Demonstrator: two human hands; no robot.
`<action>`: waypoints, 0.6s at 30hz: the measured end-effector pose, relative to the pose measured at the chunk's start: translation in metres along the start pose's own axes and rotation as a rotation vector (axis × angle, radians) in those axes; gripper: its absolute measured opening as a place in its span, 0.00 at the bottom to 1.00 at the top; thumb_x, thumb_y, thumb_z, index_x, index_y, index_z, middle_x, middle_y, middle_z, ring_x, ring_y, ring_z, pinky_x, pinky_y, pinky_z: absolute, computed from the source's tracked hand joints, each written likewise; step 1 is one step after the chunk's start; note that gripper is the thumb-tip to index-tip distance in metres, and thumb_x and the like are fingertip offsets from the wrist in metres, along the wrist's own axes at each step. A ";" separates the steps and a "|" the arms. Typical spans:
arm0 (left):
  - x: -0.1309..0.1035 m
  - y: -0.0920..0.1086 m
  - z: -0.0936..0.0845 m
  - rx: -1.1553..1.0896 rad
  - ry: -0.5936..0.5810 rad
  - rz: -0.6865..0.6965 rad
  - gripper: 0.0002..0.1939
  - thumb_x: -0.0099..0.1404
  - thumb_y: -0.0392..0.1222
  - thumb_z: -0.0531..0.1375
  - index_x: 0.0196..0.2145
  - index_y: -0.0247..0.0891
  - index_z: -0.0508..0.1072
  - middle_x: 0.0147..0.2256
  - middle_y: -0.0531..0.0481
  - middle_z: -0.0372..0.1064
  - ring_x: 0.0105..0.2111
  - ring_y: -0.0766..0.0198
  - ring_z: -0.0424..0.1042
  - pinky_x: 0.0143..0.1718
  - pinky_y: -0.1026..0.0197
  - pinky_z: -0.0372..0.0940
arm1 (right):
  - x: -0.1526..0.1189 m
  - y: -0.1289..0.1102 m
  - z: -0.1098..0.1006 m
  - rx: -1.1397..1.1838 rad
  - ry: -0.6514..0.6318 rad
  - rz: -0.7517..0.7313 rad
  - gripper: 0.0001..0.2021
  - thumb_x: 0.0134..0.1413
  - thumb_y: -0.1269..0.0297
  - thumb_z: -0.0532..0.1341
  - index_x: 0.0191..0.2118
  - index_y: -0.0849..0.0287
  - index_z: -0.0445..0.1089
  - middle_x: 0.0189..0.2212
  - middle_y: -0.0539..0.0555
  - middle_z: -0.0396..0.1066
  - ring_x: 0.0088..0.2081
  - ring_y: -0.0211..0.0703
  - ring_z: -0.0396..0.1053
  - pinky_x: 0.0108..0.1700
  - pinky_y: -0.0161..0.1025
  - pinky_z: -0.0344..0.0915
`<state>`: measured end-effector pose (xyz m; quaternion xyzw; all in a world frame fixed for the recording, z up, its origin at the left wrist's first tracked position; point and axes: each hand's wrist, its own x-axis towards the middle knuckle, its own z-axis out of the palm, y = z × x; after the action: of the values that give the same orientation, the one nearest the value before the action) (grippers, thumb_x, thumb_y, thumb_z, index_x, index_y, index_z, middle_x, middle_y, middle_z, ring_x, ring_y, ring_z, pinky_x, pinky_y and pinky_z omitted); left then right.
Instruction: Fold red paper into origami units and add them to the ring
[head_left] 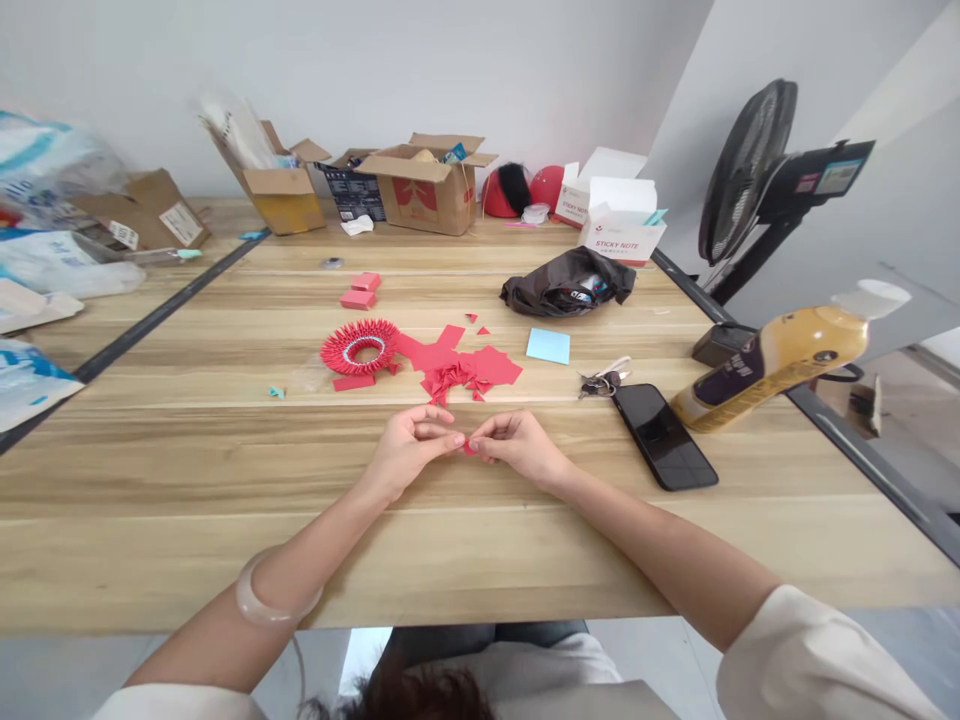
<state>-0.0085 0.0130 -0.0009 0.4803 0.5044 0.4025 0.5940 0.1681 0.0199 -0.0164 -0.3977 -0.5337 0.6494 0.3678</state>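
Observation:
Both my hands meet over the front middle of the wooden table, with a small red paper piece (470,447) between their fingertips. My left hand (412,445) touches its left side with thumb and finger, the other fingers loosely curled. My right hand (521,447) pinches the piece from the right. Just beyond them lie flat red paper sheets (491,365) and a heap of small folded red pieces (452,378). To the left of these sits a spiky red paper ring (360,347) with a light blue inner edge. A light blue paper pad (548,346) lies to the right.
A black phone (665,436), keys (602,380) and a yellow bottle (776,355) are at the right. Behind lie a black plastic bag (568,284) and pink paper stacks (359,298). Cardboard boxes (429,200) line the back; a fan (750,170) stands beyond the right edge.

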 end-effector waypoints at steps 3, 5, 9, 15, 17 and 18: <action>0.000 0.000 0.000 -0.046 0.024 0.016 0.18 0.45 0.37 0.68 0.33 0.35 0.66 0.25 0.51 0.76 0.25 0.66 0.74 0.32 0.65 0.66 | -0.001 -0.001 0.001 -0.027 0.022 -0.007 0.11 0.42 0.60 0.64 0.28 0.64 0.73 0.22 0.52 0.70 0.22 0.32 0.61 0.27 0.33 0.59; 0.000 0.000 0.000 -0.074 0.057 0.044 0.18 0.45 0.37 0.68 0.32 0.36 0.65 0.25 0.51 0.76 0.26 0.64 0.75 0.33 0.64 0.67 | -0.001 -0.001 0.001 -0.035 0.024 -0.009 0.13 0.44 0.57 0.63 0.29 0.64 0.73 0.22 0.52 0.70 0.22 0.33 0.62 0.27 0.33 0.60; 0.001 0.001 0.001 -0.072 0.060 0.081 0.17 0.46 0.38 0.68 0.30 0.36 0.64 0.25 0.51 0.75 0.27 0.63 0.75 0.33 0.63 0.68 | -0.001 0.000 0.000 -0.014 0.006 -0.011 0.15 0.45 0.54 0.62 0.30 0.64 0.72 0.21 0.52 0.70 0.22 0.33 0.64 0.26 0.32 0.61; -0.001 0.005 0.002 0.021 -0.010 0.082 0.12 0.48 0.40 0.66 0.27 0.34 0.67 0.23 0.50 0.74 0.25 0.62 0.74 0.30 0.62 0.67 | -0.003 -0.003 0.000 -0.017 -0.018 -0.017 0.13 0.44 0.56 0.63 0.27 0.64 0.71 0.18 0.50 0.68 0.20 0.31 0.62 0.24 0.31 0.58; -0.001 0.005 0.002 0.051 -0.032 0.079 0.12 0.48 0.41 0.66 0.26 0.33 0.69 0.23 0.49 0.73 0.26 0.62 0.74 0.30 0.62 0.68 | -0.003 -0.004 0.000 -0.021 -0.022 -0.016 0.13 0.42 0.56 0.64 0.26 0.64 0.71 0.17 0.49 0.67 0.19 0.31 0.62 0.23 0.31 0.58; -0.001 0.004 0.002 0.058 -0.045 0.075 0.12 0.47 0.41 0.67 0.26 0.33 0.70 0.23 0.48 0.74 0.26 0.61 0.74 0.30 0.62 0.68 | -0.003 -0.004 0.000 -0.021 -0.026 -0.018 0.13 0.42 0.57 0.64 0.25 0.64 0.71 0.17 0.49 0.67 0.19 0.31 0.62 0.23 0.31 0.58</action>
<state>-0.0064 0.0122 0.0035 0.5248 0.4840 0.3991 0.5754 0.1695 0.0178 -0.0124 -0.3881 -0.5487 0.6457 0.3624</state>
